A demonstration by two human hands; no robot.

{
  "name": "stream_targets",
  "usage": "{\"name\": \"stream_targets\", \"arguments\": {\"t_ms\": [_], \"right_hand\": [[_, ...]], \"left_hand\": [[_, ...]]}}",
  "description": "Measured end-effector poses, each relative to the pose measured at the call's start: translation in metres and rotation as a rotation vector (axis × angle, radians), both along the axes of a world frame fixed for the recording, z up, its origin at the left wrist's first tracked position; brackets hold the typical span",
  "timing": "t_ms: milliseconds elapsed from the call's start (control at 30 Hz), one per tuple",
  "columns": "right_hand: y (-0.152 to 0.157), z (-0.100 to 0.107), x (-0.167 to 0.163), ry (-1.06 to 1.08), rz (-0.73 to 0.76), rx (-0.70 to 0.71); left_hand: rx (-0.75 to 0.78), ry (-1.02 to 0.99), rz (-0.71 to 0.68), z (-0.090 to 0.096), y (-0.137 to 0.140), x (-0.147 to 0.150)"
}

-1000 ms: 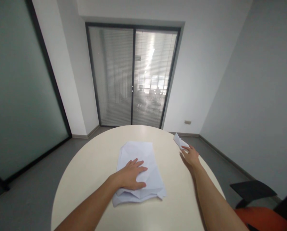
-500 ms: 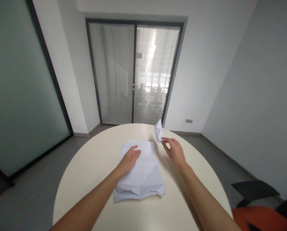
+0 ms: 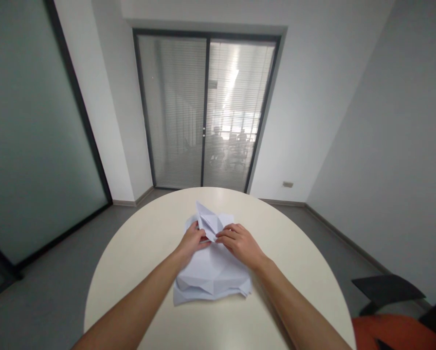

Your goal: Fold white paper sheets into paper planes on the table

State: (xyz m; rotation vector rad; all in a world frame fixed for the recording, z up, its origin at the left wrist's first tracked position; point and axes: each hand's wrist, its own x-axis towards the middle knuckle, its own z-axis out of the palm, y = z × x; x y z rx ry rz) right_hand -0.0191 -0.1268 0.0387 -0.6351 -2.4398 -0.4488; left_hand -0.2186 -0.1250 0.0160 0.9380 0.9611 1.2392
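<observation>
A small folded piece of white paper [image 3: 208, 218] is held up between both hands, its pointed end tilted to the upper left. My left hand [image 3: 193, 241] pinches its left edge. On its lower right side, the fingers of my right hand [image 3: 239, 243] are closed. Beneath them lie creased white paper sheets [image 3: 214, 272], stacked and lifting slightly at the near edge. The upper part of the stack is partly hidden by my hands and the folded paper.
The sheets rest on a round cream table [image 3: 137, 272]. An orange chair [image 3: 389, 330] with a black armrest [image 3: 388, 288] stands at the lower right. Beyond the table are a glass door with blinds [image 3: 174, 116] and white walls.
My right hand has brought the folded paper left and nearer, over the sheets. My left hand has gone from resting open on the sheets to gripping the folded paper.
</observation>
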Motion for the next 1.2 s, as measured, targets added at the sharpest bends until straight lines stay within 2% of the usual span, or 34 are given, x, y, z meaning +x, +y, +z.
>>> {"name": "stream_targets", "arguments": {"t_ms": [133, 233, 433, 567, 733, 1000, 1200], "right_hand": [[0.005, -0.002, 0.002, -0.008, -0.028, 0.019], [0.008, -0.003, 0.004, 0.01, -0.062, 0.026], [0.014, -0.01, 0.008, 0.072, -0.101, -0.015], [0.011, -0.008, 0.009, 0.068, -0.127, -0.031], [0.003, -0.001, 0.004, 0.14, -0.125, -0.166], [0.008, -0.012, 0.0, 0.412, -0.153, -0.353], [0.009, -0.013, -0.001, 0.482, -0.224, -0.447]], "left_hand": [[-0.021, -0.063, 0.048, -0.004, 0.006, -0.001], [-0.008, -0.039, 0.109, -0.008, 0.012, -0.001], [0.048, 0.03, 0.153, -0.007, 0.012, -0.002], [0.065, 0.065, 0.163, -0.005, 0.011, -0.004], [0.132, 0.073, 0.168, -0.003, 0.01, -0.002], [0.221, 0.063, 0.162, 0.002, 0.008, 0.002], [0.207, 0.049, 0.128, 0.002, 0.006, 0.003]]}}
